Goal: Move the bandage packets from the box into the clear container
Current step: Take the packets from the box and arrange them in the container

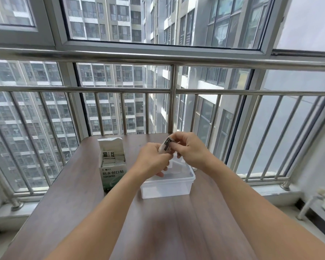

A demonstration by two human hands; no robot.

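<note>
both hands (190, 150) pinch packets (165, 146) | above container (176, 186) | box (113, 166) beside

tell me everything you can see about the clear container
The clear container is a rectangular, see-through plastic tub with a thicker rim and no lid on it. It sits upright on the brown table, right of the open bandage box with a gap between. It looks empty. Both hands hover over its far end, hiding that part.

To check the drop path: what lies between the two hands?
Head view: a bandage packet, pinched by left hand and right hand, above the clear container.
</note>
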